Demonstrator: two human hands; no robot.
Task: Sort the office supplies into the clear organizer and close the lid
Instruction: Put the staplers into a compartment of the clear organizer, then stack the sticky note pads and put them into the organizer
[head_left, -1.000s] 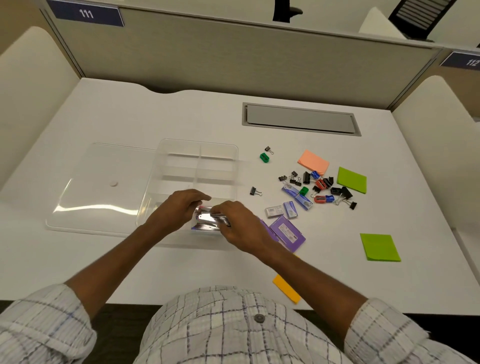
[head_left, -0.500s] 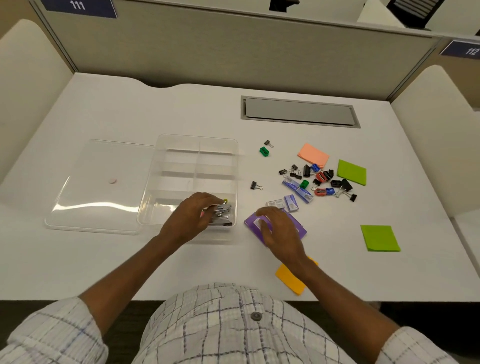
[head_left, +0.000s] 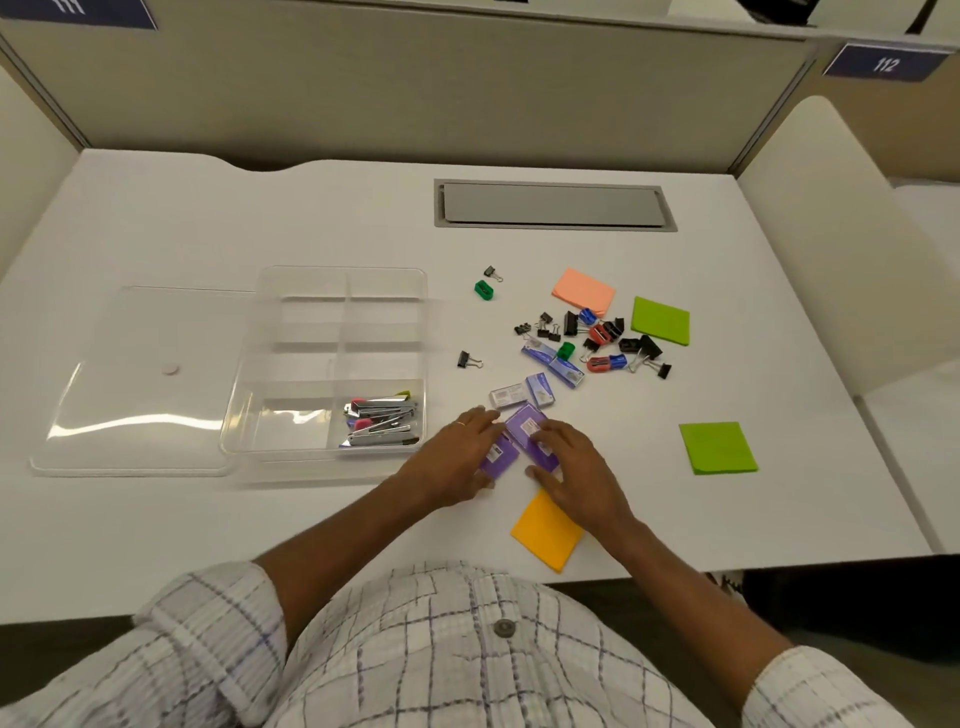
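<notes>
Leaving the clear organizer (head_left: 332, 275), the left hand (head_left: 454, 460) has crossed to the right and now lies on the smaller purple box (head_left: 500, 458). Beside it, the right hand (head_left: 582, 467) has its fingers over the larger purple box (head_left: 527, 423). Whether either hand actually grips its box I cannot tell. Both boxes sit on the desk (head_left: 260, 208) near its front edge, just right of the organizer. Staplers (head_left: 382, 423) lie in the organizer's front right compartment. Its lid (head_left: 140, 374) lies flat, open, along its left side
</notes>
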